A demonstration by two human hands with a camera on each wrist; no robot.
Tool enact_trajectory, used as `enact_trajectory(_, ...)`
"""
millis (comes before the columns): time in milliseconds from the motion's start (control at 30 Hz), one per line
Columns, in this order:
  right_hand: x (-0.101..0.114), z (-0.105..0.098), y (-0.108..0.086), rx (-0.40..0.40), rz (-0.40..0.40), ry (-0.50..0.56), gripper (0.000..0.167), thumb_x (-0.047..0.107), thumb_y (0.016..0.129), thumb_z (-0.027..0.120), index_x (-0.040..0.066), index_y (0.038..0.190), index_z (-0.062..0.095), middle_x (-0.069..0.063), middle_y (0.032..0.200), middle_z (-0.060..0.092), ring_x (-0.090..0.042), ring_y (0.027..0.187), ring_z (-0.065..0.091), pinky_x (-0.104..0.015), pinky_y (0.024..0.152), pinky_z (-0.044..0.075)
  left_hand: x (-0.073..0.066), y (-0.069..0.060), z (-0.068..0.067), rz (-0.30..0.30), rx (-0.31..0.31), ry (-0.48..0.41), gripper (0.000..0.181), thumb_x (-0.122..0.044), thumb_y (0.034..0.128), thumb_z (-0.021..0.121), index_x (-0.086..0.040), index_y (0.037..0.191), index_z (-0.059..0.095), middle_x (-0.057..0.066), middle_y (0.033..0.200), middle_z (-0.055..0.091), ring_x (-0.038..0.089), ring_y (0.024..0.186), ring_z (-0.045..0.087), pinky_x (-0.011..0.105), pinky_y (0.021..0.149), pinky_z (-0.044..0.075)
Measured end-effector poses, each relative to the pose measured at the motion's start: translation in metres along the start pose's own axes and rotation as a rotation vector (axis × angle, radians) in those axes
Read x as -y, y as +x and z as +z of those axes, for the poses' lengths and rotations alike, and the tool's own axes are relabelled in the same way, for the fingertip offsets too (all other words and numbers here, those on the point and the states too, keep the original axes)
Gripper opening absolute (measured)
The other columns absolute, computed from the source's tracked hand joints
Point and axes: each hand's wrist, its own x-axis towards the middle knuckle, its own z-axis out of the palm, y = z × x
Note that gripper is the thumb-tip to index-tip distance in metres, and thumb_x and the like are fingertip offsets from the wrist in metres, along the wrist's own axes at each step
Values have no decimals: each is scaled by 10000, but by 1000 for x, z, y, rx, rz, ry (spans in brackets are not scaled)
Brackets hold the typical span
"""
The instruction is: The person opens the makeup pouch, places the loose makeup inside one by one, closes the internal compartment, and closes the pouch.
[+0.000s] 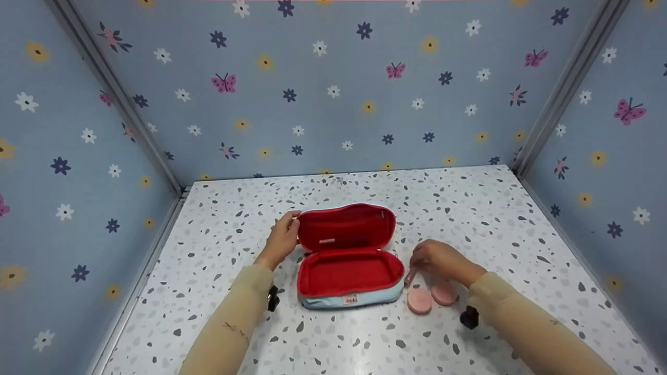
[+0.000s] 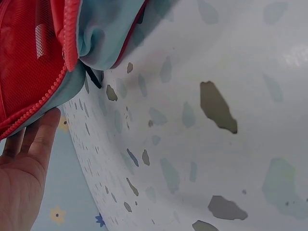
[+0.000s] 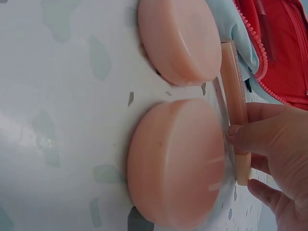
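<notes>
A zippered pouch [image 1: 350, 301], light blue outside and red inside, lies unzipped with its lid raised. My left hand [image 1: 281, 240] is at the lid's left edge; the left wrist view shows its straight fingers [image 2: 44, 130] against the blue outer side, with the thumb out of that view. To the right of the pouch, my right hand [image 1: 440, 260] pinches a slim pink tube [image 3: 233, 84], like a lip gloss, between thumb and fingers. It is tilted close to the tabletop. Two round pink compacts, a nearer one [image 1: 420, 301] and another [image 1: 444, 292], lie beside it.
The white speckled table [image 1: 224, 208] stands between flowered blue panels, with a back wall [image 1: 333, 114] and side walls. Metal posts [image 1: 563, 94] mark the corners. Inside the lid is a mesh pocket [image 3: 288, 62].
</notes>
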Motion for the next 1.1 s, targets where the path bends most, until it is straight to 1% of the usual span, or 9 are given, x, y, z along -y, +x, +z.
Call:
enact_trajectory(100,-1,-3,-1,-11,2,2,163,-55,881,831,50,1005,838,-86,971,805,-285,933,743,-461,857,630,1,1,0,2,0,-5,428,-186,1187,391,-27,1564,517,241,1430,674,352,1288,694,464,986,647)
enact_trajectory(167,-1,-7,0,-9,18,1,168,-56,881,832,41,1017,839,-93,982,807,-292,940,744,-477,866,631,1,1,1,1,-1,-3,429,-189,1188,391,-29,1565,517,242,1430,673,351,1287,695,461,988,647)
enact_trajectory(333,-1,-13,0,-8,85,1,170,-57,902,808,26,1047,840,-101,1010,809,-313,968,746,-507,903,625,1,-1,1,6,-6,10,432,-192,1186,395,-29,1567,516,245,1422,676,348,1272,699,452,980,648)
enact_trajectory(500,0,-18,2,-32,106,27,175,-65,901,805,12,1055,839,-114,1024,811,-333,986,747,-532,911,620,2,-1,1,17,-7,19,439,-194,1186,395,-19,1571,509,239,1381,691,344,1234,716,443,962,653)
enact_trajectory(600,0,-21,4,-37,109,28,175,-63,908,799,20,1055,843,-108,1032,817,-333,994,750,-538,915,619,2,-1,0,22,1,11,445,-191,1188,392,-2,1577,497,243,1377,690,352,1236,715,455,971,651)
enact_trajectory(833,1,-24,14,-37,176,56,161,-25,948,786,63,1066,854,-93,1044,820,-315,997,749,-517,912,625,2,-3,-1,23,-2,16,443,-188,1190,390,-1,1577,497,256,1410,679,362,1264,703,463,985,646)
enact_trajectory(933,3,-25,17,-51,182,65,164,-22,955,784,67,1072,856,-88,1044,821,-308,993,751,-513,907,630,2,-3,-1,26,-6,18,437,-187,1188,390,-9,1570,504,252,1411,679,361,1260,704,454,967,652)
enact_trajectory(1100,6,-27,24,-81,156,39,176,-40,948,786,77,1058,856,-71,1020,825,-293,960,748,-502,876,635,1,-4,-1,17,-4,8,433,-206,1189,396,-23,1561,519,240,1404,684,354,1263,704,454,974,652)
